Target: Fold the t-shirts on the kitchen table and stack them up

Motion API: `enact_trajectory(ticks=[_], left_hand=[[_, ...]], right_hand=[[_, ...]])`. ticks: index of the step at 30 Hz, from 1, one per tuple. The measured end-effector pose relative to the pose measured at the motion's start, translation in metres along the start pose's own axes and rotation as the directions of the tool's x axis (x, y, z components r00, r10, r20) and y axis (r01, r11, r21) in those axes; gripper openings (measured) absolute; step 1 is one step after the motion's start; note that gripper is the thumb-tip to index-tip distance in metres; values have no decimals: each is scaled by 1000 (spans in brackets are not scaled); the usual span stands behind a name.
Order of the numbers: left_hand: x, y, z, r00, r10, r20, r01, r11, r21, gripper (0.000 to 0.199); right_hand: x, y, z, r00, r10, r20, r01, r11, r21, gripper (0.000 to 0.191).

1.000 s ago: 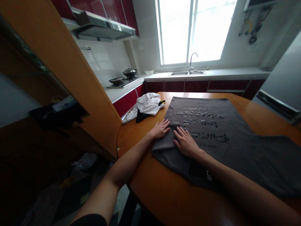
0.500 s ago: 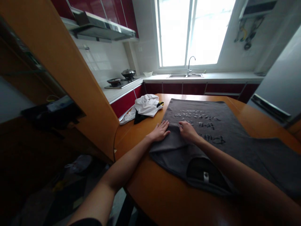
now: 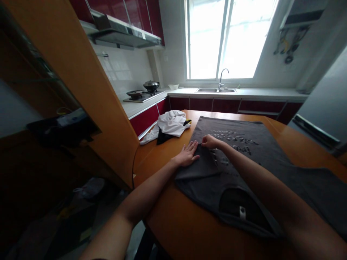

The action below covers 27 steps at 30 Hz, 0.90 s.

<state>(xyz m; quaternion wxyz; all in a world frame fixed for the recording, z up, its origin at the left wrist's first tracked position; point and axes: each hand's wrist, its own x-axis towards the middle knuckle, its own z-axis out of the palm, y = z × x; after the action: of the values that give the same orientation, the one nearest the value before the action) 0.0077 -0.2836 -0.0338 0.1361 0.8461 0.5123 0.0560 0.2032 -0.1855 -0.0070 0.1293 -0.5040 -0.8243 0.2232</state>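
Observation:
A dark grey shirt with raised lettering lies spread on the wooden table, its neck opening and small label toward me. My left hand rests flat with spread fingers on the shirt's left edge, where a part of the cloth is folded over. Just right of those fingertips, my right hand pinches the folded cloth between closed fingers. The two hands are close but apart. My right forearm crosses above the shirt and hides some of the lettering.
On the orange-brown table, a white garment with black and yellow parts lies crumpled at the far left. A wooden panel rises at the left. Behind are a sink and a stove.
My right hand has moved left and slightly away from me, drawing the folded cloth closer to my left hand. The whole view has shifted a little.

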Motion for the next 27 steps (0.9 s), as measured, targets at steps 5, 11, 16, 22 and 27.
enact_trajectory(ticks=[5,11,16,22,27], left_hand=[[1,1,0,999,13,-46,-12,1000,19,79],[3,-2,1,997,72,17,-73,994,77,69],[1,0,0,998,52,28,-55,994,99,68],[0,5,-5,998,50,38,-54,993,101,61],[-10,15,-18,997,77,-33,-73,993,92,58]], right_hand=[[-8,-1,1,994,-13,-108,5,997,-75,18],[-34,-10,11,969,49,-240,-91,982,-166,28],[-80,-20,29,954,-133,-269,64,966,-249,46],[-131,-12,55,990,-143,16,142,949,-280,66],[-132,-12,55,991,-132,3,128,950,-285,67]])
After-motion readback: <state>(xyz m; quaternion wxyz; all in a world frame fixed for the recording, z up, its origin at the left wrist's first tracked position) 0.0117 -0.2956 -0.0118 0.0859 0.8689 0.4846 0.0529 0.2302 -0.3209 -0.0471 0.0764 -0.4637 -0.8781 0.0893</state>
